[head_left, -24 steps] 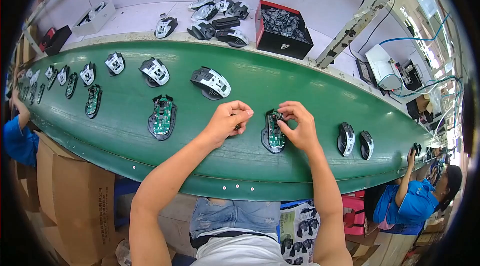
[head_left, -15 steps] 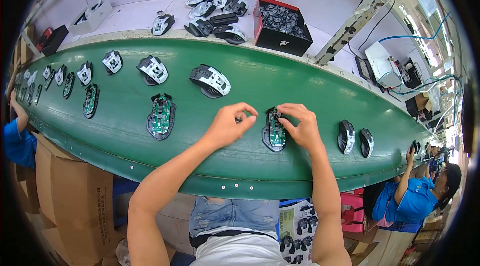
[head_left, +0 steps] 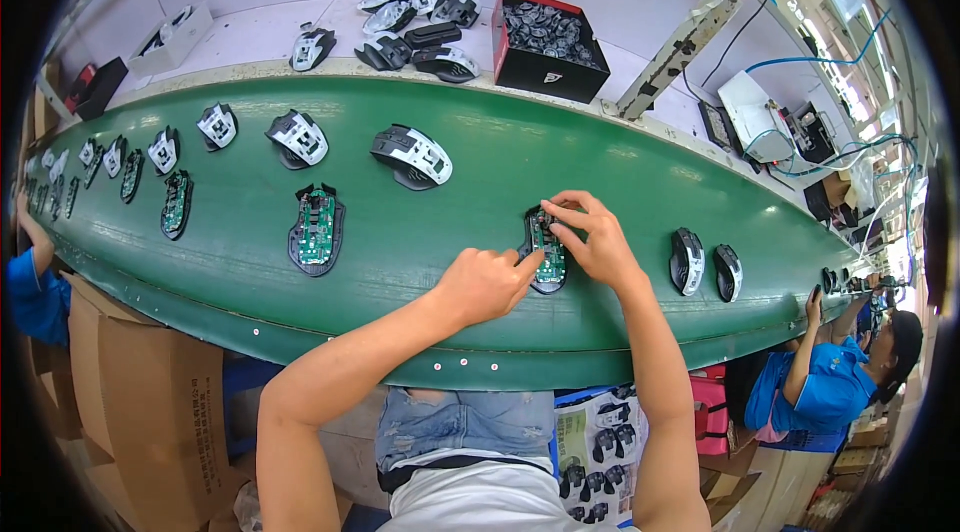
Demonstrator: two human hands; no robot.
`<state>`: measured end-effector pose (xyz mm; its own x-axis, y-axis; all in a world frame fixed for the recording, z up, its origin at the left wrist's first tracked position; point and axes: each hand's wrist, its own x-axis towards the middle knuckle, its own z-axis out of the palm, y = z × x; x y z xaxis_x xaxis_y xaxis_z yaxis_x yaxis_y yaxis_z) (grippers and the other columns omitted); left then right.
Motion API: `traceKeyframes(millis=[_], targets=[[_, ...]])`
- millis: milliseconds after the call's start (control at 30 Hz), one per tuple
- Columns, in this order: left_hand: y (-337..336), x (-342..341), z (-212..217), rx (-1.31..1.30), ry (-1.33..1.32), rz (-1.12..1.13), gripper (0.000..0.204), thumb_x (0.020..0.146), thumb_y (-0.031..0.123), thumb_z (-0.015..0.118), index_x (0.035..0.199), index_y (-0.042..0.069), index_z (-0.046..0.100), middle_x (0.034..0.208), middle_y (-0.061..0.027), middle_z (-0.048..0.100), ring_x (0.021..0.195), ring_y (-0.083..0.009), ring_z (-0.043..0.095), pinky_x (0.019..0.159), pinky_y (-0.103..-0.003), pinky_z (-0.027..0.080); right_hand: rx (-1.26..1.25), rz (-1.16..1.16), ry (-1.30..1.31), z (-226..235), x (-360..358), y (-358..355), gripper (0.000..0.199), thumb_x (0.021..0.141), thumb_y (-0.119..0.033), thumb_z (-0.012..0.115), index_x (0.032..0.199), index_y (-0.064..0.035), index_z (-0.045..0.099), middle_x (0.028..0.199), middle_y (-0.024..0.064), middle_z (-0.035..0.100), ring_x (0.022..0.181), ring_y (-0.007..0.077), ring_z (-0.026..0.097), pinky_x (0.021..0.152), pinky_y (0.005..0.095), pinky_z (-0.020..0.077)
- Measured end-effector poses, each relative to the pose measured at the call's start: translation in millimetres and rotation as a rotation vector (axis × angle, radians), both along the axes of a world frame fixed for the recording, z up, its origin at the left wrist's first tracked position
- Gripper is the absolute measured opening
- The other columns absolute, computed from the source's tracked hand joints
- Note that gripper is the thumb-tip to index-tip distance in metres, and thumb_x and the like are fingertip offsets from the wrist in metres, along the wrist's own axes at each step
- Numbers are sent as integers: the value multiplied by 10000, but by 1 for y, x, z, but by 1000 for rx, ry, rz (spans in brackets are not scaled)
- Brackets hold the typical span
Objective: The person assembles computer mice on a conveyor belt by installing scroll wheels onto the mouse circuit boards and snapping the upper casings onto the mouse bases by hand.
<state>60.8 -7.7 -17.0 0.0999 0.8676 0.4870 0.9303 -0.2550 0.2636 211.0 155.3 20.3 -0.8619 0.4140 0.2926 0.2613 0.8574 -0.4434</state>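
Note:
A computer mouse base (head_left: 550, 278) with a green circuit board on it lies on the green conveyor belt, partly covered by my fingers. My right hand (head_left: 598, 240) is closed in a pinch at the base's upper end, thumb and fingertips over the board; what they grip there is too small to name. My left hand (head_left: 488, 285) comes in from the left with curled fingers, its index fingertip touching the board's left side. Whatever it may hold is hidden. Farther left lies a second mouse base with a board (head_left: 317, 234), and beyond my hands is a mouse top shell (head_left: 412, 156).
Several shells and board-fitted bases line the belt (head_left: 420, 232) leftward. Two mice (head_left: 687, 262) lie on the right. On the back ledge stand more shells and a black box of small dark parts (head_left: 550, 52). A co-worker in blue (head_left: 820, 392) sits at right; another person's arm shows far left.
My left hand has moved down and right, from above the belt to the board's left side. The right hand stays at the base's upper end. The whole view has shifted slightly.

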Motion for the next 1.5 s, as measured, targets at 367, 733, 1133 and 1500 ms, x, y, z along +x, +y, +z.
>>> traceKeyframes(millis=[367,733,1133,1500], targets=[[36,-15,7,-124,-160,168,415,858,166,623,1271,128,631,733,-146,695,623,-349,676,552,-467,552,-214,-52,276,-27,5,5,287,793,-107,782,1056,-32,697,1082,113,707,1016,286,664,920,374,511],[22,-60,-8,97,-290,336,152,797,165,631,715,38,635,701,-177,664,622,-377,667,555,-501,541,-124,160,244,39,-122,-26,388,790,-100,722,1162,-31,636,1168,175,647,1105,361,617,948,414,486],[5,-108,24,361,-214,570,160,798,183,656,711,49,664,706,-135,663,619,-331,667,546,-428,547,240,258,74,-39,-193,-13,552,828,-201,655,1358,-85,555,1244,197,603,1129,374,554,1004,451,429],[7,-89,37,481,-252,492,210,841,195,652,689,57,611,672,-106,608,593,-321,632,533,-427,525,-585,3,408,18,-108,1,449,931,-166,647,1338,1,559,1206,112,635,1067,181,591,951,307,458]])
